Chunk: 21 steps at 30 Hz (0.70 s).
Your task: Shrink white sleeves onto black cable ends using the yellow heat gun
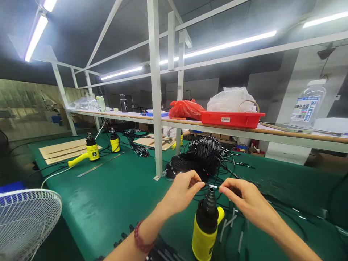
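Observation:
My left hand (187,188) pinches a thin black cable just left of a short white sleeve (212,186). On the sleeve's other side, my right hand (239,194) closes its fingertips on the same cable. The sleeve is stretched level between both hands, right over the nozzle of a yellow and black heat gun (206,228) that stands upright on its base. Several loose grey tube pieces (240,242) lie right of the heat gun. Behind my hands is a big heap of black cables (198,156).
A white post (155,90) rises from the green table (108,203). On the shelf are a red tray (231,119), a red bag (186,109) and a clear bottle (308,105). More heat guns (92,150) stand at left. A white fan (28,224) is near. Black cables lie below my left forearm.

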{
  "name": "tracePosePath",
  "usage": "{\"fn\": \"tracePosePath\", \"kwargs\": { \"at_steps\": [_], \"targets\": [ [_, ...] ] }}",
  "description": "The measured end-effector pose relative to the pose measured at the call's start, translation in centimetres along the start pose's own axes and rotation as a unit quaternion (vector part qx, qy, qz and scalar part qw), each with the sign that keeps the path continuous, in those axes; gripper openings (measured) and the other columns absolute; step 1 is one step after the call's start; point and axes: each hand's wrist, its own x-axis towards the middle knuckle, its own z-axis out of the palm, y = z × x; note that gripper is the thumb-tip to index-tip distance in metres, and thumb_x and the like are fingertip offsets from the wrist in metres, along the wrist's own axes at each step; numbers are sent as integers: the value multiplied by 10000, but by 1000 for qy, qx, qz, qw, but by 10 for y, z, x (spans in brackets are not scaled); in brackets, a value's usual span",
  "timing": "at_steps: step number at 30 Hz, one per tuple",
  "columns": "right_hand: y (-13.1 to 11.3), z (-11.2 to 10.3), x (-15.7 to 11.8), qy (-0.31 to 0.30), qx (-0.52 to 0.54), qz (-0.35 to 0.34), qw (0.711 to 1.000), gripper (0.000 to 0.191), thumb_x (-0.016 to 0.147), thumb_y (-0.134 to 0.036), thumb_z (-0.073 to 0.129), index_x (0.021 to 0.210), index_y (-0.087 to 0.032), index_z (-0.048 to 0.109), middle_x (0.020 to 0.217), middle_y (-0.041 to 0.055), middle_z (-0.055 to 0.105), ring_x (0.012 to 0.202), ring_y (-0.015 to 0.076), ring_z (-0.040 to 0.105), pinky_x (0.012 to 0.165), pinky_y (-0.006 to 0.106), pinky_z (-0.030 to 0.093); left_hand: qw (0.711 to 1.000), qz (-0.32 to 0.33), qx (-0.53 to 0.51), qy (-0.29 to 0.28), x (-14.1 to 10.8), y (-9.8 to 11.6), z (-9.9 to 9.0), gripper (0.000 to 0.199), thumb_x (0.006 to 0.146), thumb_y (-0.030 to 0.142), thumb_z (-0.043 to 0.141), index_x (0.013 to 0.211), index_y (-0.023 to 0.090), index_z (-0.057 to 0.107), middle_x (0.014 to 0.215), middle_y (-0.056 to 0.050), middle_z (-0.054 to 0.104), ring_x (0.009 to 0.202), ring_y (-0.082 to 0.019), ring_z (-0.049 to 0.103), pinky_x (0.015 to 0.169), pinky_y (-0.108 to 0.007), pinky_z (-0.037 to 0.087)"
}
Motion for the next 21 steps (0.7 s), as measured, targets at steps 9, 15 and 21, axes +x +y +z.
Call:
{"fn": "tracePosePath", "kwargs": {
  "at_steps": [9, 15, 21],
  "targets": [
    [-8, -4, -3, 5, -4, -16, 1000, 317, 885, -428, 449, 691, -204, 562, 630, -25, 525, 604, 136, 417, 553, 251, 302, 1000, 7, 5, -27, 1, -6, 1, 357, 936, 366, 428, 662, 176, 557, 604, 26, 589, 571, -110, 512, 545, -218, 340],
    [-5, -6, -3, 0, 0, -8, 1000, 260, 875, -397, 474, 755, -208, 608, 705, -8, 624, 657, 156, 518, 593, 261, 352, 999, 8, -48, 4, -1, -3, 2, 121, 837, 287, 587, 793, 174, 592, 747, 17, 609, 682, -120, 525, 603, -211, 379],
    [-9, -7, -6, 4, -27, -9, 1000, 345, 907, -432, 419, 740, -216, 631, 678, -8, 616, 626, 156, 468, 576, 266, 333, 1000, -4, -17, -8, 0, -2, 0, 341, 928, 430, 433, 733, 185, 566, 632, 30, 577, 575, -111, 497, 534, -218, 337]
  ]
}}
